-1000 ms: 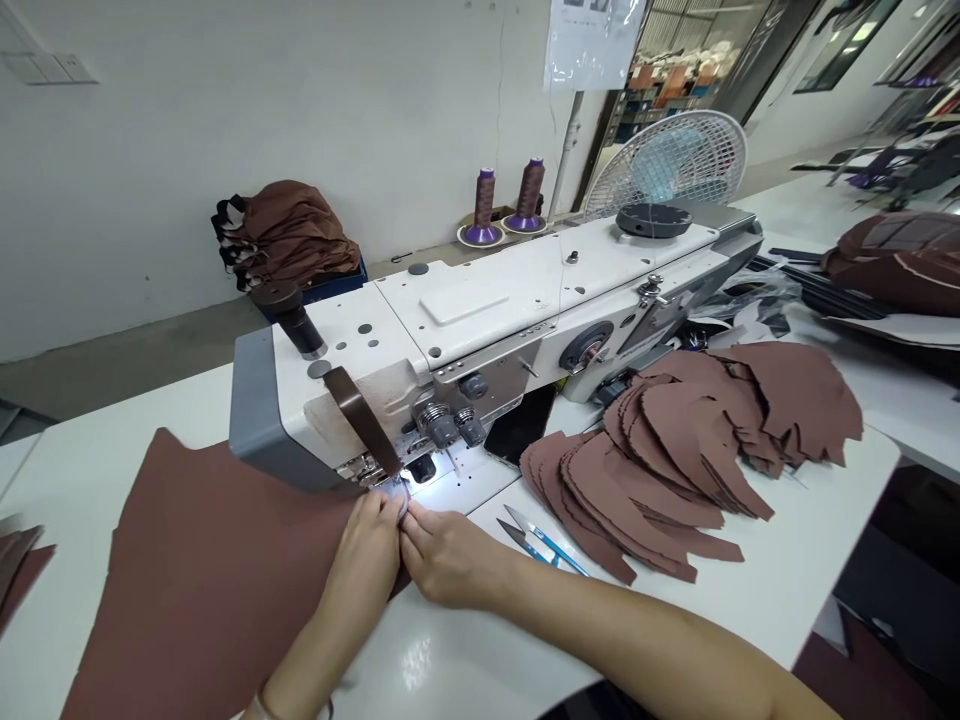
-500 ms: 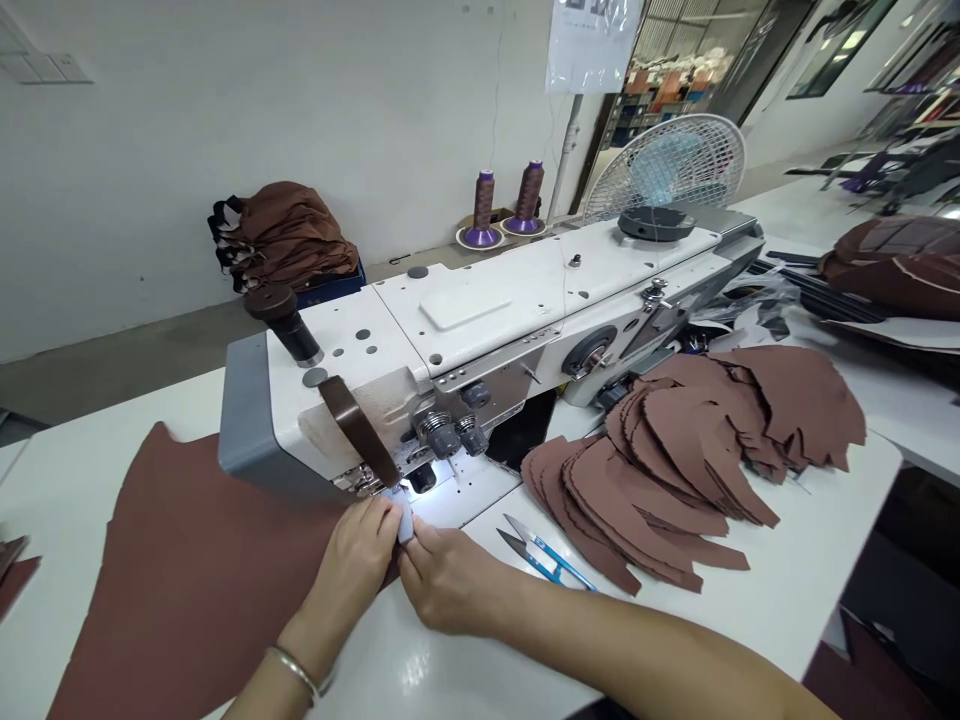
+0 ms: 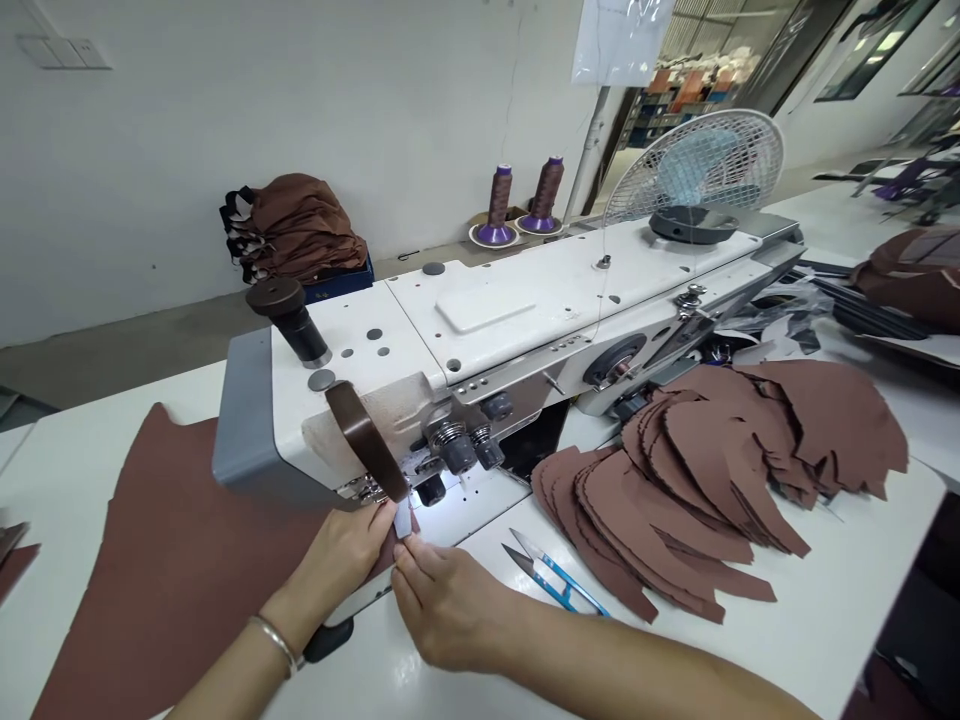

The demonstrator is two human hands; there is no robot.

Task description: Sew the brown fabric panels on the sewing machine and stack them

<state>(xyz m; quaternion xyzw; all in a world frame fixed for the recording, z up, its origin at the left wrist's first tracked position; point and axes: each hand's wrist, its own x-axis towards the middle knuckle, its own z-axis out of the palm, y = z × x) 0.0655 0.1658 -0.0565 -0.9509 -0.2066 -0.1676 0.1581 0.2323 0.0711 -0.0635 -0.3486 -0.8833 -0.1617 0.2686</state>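
Note:
A white industrial sewing machine [image 3: 525, 310] stands across the table, its lamp lighting the needle area. A large brown fabric piece [image 3: 172, 570] lies to its left and runs under the machine head. My left hand [image 3: 341, 555], with a bracelet on the wrist, rests on that fabric with fingers closed at a small grey tab [image 3: 403, 520] by the presser foot. My right hand [image 3: 442, 600] pinches the fabric edge just below the same tab. Both hands touch at the needle area.
Thread snips with blue handles [image 3: 551, 578] lie right of my right hand. A fanned stack of brown cut pieces [image 3: 712, 470] covers the right of the table. Two thread cones [image 3: 521, 200], a fan [image 3: 697, 165] and a brown pile [image 3: 300, 230] stand behind.
Both hands have drawn back slightly toward me from under the machine head, and the grey tab now shows between the fingertips. The view has shifted a little.

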